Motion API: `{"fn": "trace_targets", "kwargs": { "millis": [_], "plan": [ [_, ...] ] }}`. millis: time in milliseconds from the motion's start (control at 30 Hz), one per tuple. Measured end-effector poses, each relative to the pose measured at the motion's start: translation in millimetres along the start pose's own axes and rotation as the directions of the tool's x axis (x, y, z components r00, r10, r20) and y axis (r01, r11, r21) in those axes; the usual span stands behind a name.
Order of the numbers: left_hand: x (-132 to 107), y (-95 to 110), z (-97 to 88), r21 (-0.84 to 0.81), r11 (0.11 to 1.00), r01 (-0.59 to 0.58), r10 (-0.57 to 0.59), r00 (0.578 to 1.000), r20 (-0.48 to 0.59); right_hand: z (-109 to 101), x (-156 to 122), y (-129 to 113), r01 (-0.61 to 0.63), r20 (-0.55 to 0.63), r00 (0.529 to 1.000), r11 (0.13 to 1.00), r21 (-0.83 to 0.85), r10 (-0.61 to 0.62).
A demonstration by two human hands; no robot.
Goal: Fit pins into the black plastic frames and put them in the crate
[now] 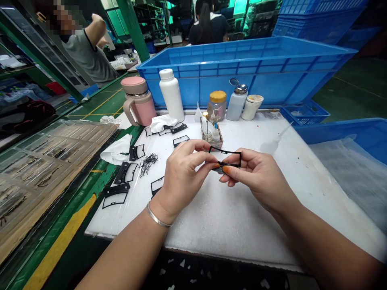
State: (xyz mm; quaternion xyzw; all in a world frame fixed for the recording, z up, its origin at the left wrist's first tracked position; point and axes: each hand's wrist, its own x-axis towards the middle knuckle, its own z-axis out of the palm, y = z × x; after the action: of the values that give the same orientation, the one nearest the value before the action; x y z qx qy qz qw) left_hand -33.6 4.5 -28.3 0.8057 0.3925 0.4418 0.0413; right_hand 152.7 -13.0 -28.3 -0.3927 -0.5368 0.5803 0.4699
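Both hands pinch one thin black plastic frame (241,158) above the middle of the white work board. At its left end, the thumb and fingers of my left hand (189,171) are closed on it. My right hand (256,173) grips the right end and lower edge between thumb and fingers. Part of the frame is hidden behind the fingertips. More black frames (123,173) lie on the board to the left, and another frame (157,185) is partly covered by my left hand. Beside them is a small heap of thin black strips (148,163).
Behind my hands stand a small box of bottles (213,139), a yellow-lidded jar (217,105), a pump bottle (237,104), a white bottle (171,94) and a pink jug (140,104). A large blue crate (256,72) borders the back. White cloths (116,150) lie left.
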Motion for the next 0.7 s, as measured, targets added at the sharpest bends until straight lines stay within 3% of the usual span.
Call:
{"fn": "trace_targets", "kwargs": {
  "millis": [133, 267, 533, 700],
  "plan": [
    [1, 0, 0.9, 0.063, 0.995, -0.082, 0.083, 0.997, -0.005, 0, 2, 1, -0.008, 0.006, 1.000, 1.000, 0.016, 0.008],
    [1, 1, 0.7, 0.051, 0.997, -0.060, 0.059, 0.998, 0.019, -1, 3, 3, -0.008, -0.006, 1.000, 1.000, 0.020, 0.008],
    [2, 1, -8.6, 0.093, 0.993, -0.078, 0.085, 0.994, -0.073, -3, 3, 1, -0.018, -0.054, 0.998, 1.000, 0.001, 0.018],
    [1, -2, -9.8, -0.014, 1.000, 0.021, -0.022, 0.997, -0.073, -4, 5, 2, -0.008, -0.075, 0.997, 1.000, 0.007, 0.008]
  ]
}}
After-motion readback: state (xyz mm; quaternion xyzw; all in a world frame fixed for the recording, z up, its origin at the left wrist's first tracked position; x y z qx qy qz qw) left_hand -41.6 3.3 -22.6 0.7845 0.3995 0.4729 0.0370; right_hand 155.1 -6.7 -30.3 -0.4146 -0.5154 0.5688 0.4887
